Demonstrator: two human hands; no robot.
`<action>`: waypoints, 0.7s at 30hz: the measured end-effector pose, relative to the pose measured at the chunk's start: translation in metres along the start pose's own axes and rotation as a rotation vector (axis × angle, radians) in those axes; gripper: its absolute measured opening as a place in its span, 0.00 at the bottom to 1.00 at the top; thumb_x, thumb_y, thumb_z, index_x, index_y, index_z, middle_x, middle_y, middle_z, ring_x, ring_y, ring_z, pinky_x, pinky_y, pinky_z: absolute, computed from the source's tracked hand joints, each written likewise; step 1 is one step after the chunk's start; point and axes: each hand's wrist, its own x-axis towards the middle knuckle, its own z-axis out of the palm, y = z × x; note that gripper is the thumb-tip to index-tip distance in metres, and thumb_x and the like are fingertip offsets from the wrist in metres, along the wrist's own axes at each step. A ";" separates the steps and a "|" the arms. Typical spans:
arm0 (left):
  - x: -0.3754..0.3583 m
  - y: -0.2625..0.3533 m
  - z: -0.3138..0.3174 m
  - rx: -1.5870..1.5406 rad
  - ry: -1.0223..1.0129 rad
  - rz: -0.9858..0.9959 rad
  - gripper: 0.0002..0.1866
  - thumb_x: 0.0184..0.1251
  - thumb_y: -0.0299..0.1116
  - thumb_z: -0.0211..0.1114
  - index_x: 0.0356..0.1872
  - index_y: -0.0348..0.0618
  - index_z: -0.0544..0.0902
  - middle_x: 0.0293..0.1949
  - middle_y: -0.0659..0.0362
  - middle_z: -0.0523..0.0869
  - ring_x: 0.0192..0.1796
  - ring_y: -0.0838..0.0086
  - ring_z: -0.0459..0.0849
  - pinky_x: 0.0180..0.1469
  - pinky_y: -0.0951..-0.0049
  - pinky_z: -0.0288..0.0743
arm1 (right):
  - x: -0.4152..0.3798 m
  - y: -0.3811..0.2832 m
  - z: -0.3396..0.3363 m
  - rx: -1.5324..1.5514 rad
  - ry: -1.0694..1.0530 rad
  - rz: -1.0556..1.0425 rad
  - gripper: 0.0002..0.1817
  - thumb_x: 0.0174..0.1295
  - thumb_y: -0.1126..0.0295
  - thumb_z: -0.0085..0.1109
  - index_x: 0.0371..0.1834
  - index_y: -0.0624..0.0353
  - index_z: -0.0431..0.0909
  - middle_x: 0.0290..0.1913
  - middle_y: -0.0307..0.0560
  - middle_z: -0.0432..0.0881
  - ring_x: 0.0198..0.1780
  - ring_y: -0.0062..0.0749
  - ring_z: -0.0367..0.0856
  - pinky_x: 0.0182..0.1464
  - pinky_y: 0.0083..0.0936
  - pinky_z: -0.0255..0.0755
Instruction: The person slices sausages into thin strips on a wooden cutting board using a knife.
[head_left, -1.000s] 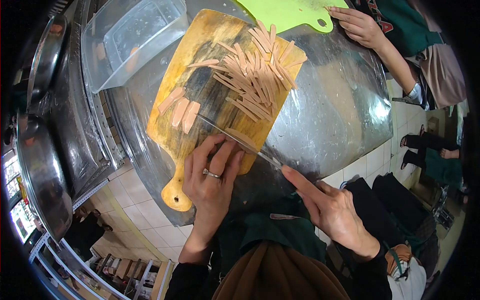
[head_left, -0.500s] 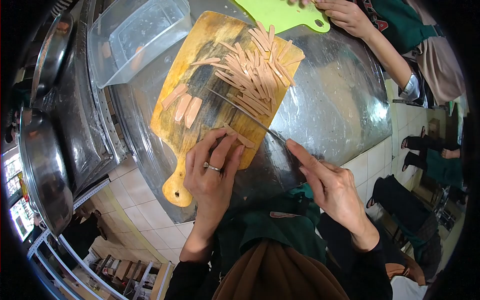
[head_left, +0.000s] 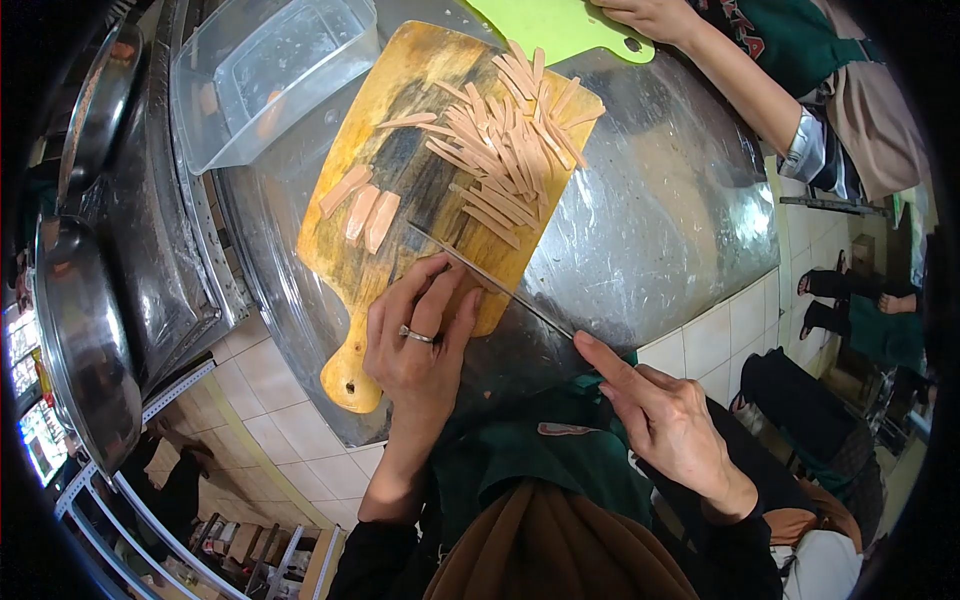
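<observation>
A knife [head_left: 500,285] is gripped in my right hand [head_left: 672,425], its index finger stretched along the top near the handle. The blade slants over the wooden cutting board [head_left: 355,120], close to the fingertips of my left hand [head_left: 408,335]. Those bent fingers pinch a piece of pink sausage against the board; blade and fingers hide most of it. Thin sausage strips [head_left: 510,140] lie heaped on the far right half of the board. Several flat sausage slices [head_left: 380,222] rest side by side on its left.
A clear plastic tub [head_left: 210,135] with a few pieces inside stands beyond the board on the metal table [head_left: 670,180]. At the top, a co-worker's hand [head_left: 650,15] is at a green cutting board [head_left: 560,30]. Metal pans [head_left: 90,340] are along the left.
My right hand and the knife have moved down towards me, bringing the blade over the piece by my left fingertips. The co-worker's hand has shifted left and up.
</observation>
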 end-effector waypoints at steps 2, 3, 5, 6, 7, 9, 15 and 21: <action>0.001 0.001 -0.001 0.000 -0.005 0.001 0.18 0.54 0.26 0.82 0.47 0.46 0.90 0.52 0.61 0.90 0.50 0.65 0.88 0.52 0.67 0.82 | 0.001 0.002 0.003 0.019 0.029 -0.031 0.33 0.73 0.77 0.58 0.81 0.42 0.67 0.22 0.50 0.81 0.21 0.33 0.81 0.24 0.31 0.84; 0.002 0.001 -0.001 -0.002 -0.008 -0.001 0.18 0.53 0.26 0.82 0.47 0.46 0.90 0.52 0.61 0.90 0.50 0.65 0.88 0.52 0.67 0.82 | 0.001 0.001 0.002 0.014 0.021 -0.023 0.33 0.73 0.77 0.58 0.81 0.42 0.67 0.22 0.50 0.81 0.21 0.34 0.81 0.24 0.31 0.84; 0.001 0.001 -0.001 -0.002 -0.010 -0.004 0.18 0.53 0.26 0.82 0.47 0.46 0.90 0.52 0.61 0.90 0.50 0.64 0.88 0.52 0.67 0.82 | 0.001 0.000 0.000 0.006 0.005 -0.007 0.33 0.74 0.76 0.58 0.81 0.42 0.66 0.22 0.50 0.81 0.21 0.35 0.82 0.23 0.32 0.84; 0.001 0.001 -0.001 -0.002 -0.010 -0.005 0.18 0.53 0.25 0.82 0.47 0.46 0.90 0.52 0.61 0.90 0.50 0.64 0.88 0.52 0.67 0.82 | 0.001 0.000 0.000 0.008 -0.005 -0.001 0.34 0.74 0.76 0.58 0.82 0.42 0.66 0.22 0.50 0.81 0.20 0.36 0.82 0.23 0.33 0.84; 0.001 0.001 -0.001 -0.003 -0.010 -0.007 0.18 0.53 0.25 0.82 0.47 0.46 0.90 0.52 0.60 0.90 0.50 0.63 0.88 0.51 0.67 0.82 | 0.000 0.000 0.001 0.010 -0.013 0.006 0.34 0.74 0.76 0.58 0.82 0.41 0.66 0.22 0.50 0.82 0.20 0.36 0.82 0.23 0.33 0.84; 0.001 0.001 -0.001 -0.007 -0.019 -0.005 0.18 0.53 0.25 0.82 0.47 0.46 0.90 0.52 0.60 0.90 0.50 0.63 0.88 0.51 0.66 0.81 | 0.000 0.000 0.002 -0.009 -0.027 0.021 0.35 0.74 0.76 0.58 0.82 0.40 0.65 0.22 0.52 0.82 0.20 0.38 0.83 0.23 0.34 0.84; 0.003 0.002 -0.002 0.014 -0.037 -0.018 0.18 0.54 0.26 0.82 0.48 0.45 0.89 0.52 0.60 0.90 0.50 0.62 0.88 0.52 0.66 0.81 | 0.018 0.002 0.010 -0.102 -0.008 -0.022 0.36 0.75 0.73 0.59 0.83 0.36 0.62 0.24 0.55 0.85 0.19 0.41 0.84 0.22 0.35 0.83; 0.003 0.003 0.000 0.017 -0.011 -0.018 0.17 0.54 0.26 0.82 0.47 0.45 0.90 0.52 0.60 0.90 0.50 0.63 0.88 0.52 0.66 0.81 | 0.013 0.002 0.006 -0.129 -0.020 0.011 0.38 0.71 0.75 0.62 0.83 0.34 0.63 0.26 0.57 0.85 0.20 0.42 0.85 0.20 0.37 0.81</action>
